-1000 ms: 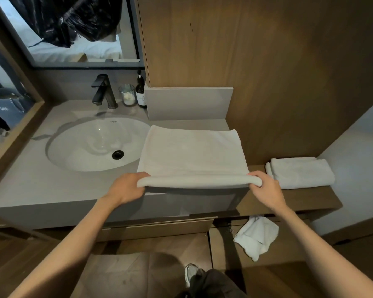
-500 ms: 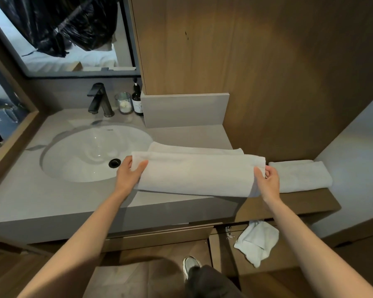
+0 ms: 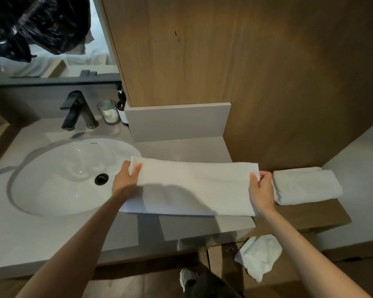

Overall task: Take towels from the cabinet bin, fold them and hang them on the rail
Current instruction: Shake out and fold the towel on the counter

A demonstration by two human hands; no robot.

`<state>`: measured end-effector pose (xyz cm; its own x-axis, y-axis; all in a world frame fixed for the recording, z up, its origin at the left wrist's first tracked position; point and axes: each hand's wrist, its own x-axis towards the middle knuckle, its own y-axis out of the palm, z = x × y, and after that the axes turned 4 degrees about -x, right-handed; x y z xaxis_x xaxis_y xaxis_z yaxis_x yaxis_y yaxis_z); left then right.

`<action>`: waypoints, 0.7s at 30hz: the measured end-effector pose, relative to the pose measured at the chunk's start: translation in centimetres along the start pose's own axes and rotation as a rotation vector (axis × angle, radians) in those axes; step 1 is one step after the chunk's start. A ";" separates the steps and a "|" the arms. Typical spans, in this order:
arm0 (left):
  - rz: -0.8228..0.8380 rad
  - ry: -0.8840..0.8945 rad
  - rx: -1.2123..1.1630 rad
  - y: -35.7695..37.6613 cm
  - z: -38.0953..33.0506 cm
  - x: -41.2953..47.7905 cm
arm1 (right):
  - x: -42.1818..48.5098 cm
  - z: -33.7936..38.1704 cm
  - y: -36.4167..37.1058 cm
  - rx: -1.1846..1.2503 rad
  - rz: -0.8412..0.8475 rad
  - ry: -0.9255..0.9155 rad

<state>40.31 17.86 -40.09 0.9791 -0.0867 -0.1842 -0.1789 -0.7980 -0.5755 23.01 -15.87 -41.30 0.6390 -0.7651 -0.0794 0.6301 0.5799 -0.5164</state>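
Since the earlier frames, the near edge of the towel (image 3: 194, 186) has been carried away from the person and laid over the far edge, so the cloth now lies as a narrower doubled band. Both hands have travelled with it to its far corners.

Position: the towel lies flat on the tabletop (image 3: 41, 239), just right of the sink (image 3: 58, 179), with its near edge close to the tabletop's front lip.

Left hand (image 3: 125, 179): fingers (image 3: 136, 169) closed in a pinch on the far left corner.
Right hand (image 3: 262, 190): fingers (image 3: 254, 179) pinching the right end near the far corner.

Other items: a folded towel (image 3: 306, 186) rests on the wooden ledge (image 3: 310, 214), just beside the right hand. A crumpled towel (image 3: 258, 254) hangs below the ledge.

Step in hand, by judgement: folding, with the first lengthwise fold just set down.

Next move, by judgement: let go of the corners, smooth the layers so the edges align, then bring one end across to the other. The near edge sits close to the lip, so a careless pull could drag the towel off. No rail is in view, and hanging is not yet begun.
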 end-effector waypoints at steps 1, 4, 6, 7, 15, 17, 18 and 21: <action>0.010 -0.024 0.014 0.2 0.1 0.4 | 0.4 -0.4 0.3 -0.029 0.016 0.015; 0.016 -0.060 0.091 0.9 0.3 1.3 | 0.9 -1.4 0.9 -0.103 0.055 0.066; -0.002 -0.076 0.159 1.2 0.5 1.4 | 1.2 -1.8 1.1 -0.130 0.055 0.073; -0.012 -0.082 0.175 1.4 0.7 1.5 | 1.3 -1.9 1.1 -0.145 0.052 0.073; -0.016 -0.107 0.127 1.5 1.3 2.0 | 1.5 -2.0 0.1 -0.109 0.175 0.195; -0.024 -0.116 0.123 1.6 1.3 2.0 | 1.1 -2.2 -0.3 -0.030 0.245 0.217; -0.031 -0.120 0.118 1.7 1.1 1.9 | 0.8 -2.2 -0.5 0.011 0.264 0.210; -0.056 -0.099 0.087 1.9 0.9 1.5 | -0.1 -2.1 -0.6 0.039 0.263 0.130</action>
<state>41.34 16.75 -42.12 0.9741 0.0195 -0.2255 -0.1362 -0.7450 -0.6530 21.64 -16.78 -42.81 0.7221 -0.6152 -0.3163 0.4684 0.7713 -0.4309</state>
